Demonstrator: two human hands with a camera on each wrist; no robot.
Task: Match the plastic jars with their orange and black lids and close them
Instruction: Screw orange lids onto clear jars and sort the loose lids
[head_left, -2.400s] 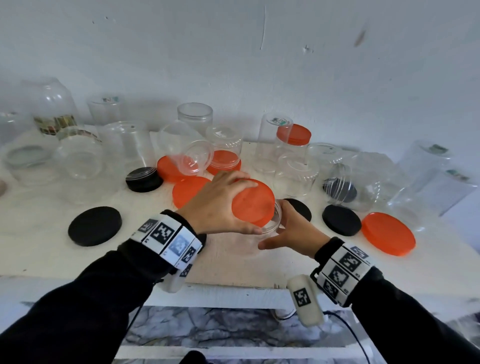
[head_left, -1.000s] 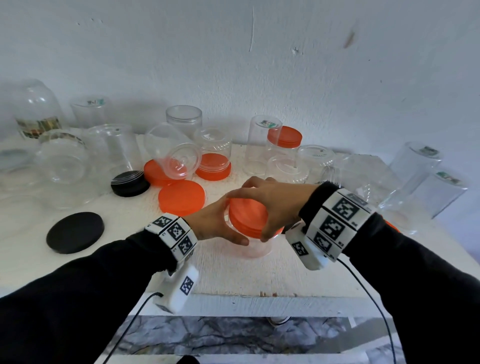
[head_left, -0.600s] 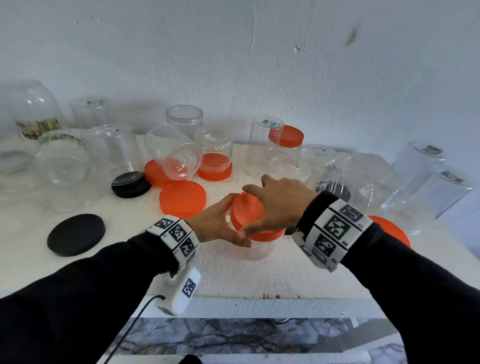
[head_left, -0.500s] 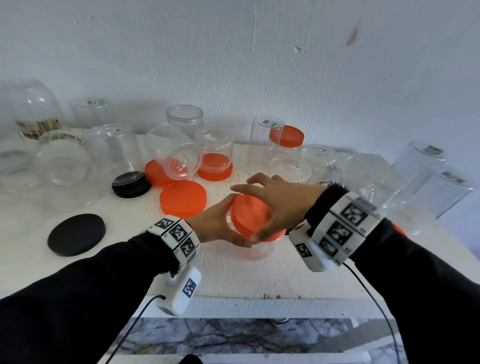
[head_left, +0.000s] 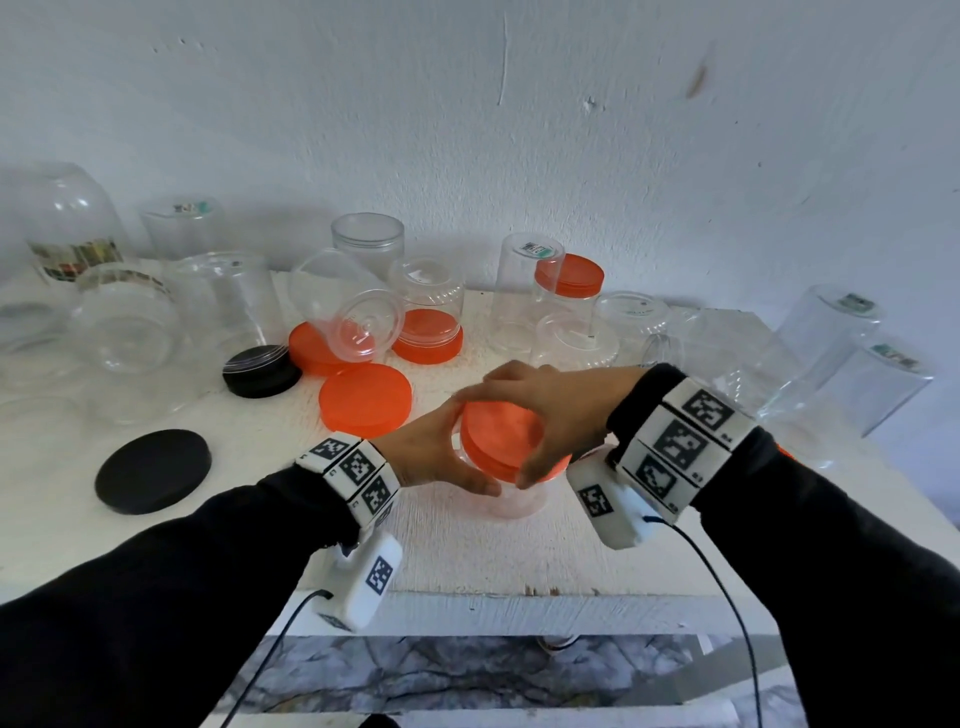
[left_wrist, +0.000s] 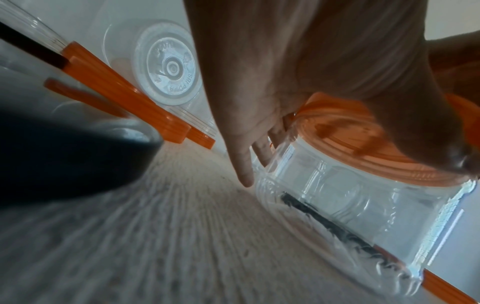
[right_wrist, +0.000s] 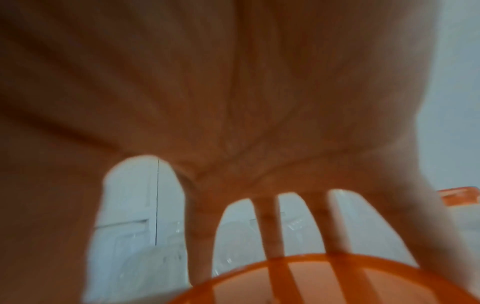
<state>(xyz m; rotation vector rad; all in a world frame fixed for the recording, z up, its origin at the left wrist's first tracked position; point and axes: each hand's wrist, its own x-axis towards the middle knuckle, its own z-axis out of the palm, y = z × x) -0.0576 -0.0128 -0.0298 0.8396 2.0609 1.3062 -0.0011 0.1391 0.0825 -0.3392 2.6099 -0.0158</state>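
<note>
A small clear plastic jar (head_left: 511, 499) stands near the table's front middle with an orange lid (head_left: 501, 436) on its mouth. My left hand (head_left: 467, 452) grips the jar's side just under the lid, thumb at the front. My right hand (head_left: 524, 421) arches over the top, with fingers and thumb curled round the lid's rim. In the left wrist view the lid (left_wrist: 363, 148) sits over the jar (left_wrist: 350, 195) and my fingers (left_wrist: 241, 160) lie against its wall. The right wrist view shows my fingers (right_wrist: 270, 226) spread over the lid (right_wrist: 337, 283).
A loose orange lid (head_left: 365, 399) lies just left of the hands, and black lids (head_left: 152, 470) (head_left: 261, 364) lie farther left. Several empty clear jars crowd the back and both sides. One jar (head_left: 569, 291) at the back wears an orange lid. The table's front edge (head_left: 467, 608) is close.
My hands swapped: the left went from the lid to the jar's side, the right from the jar onto the lid. Since then the right wrist has twisted back and forth on the lid.
</note>
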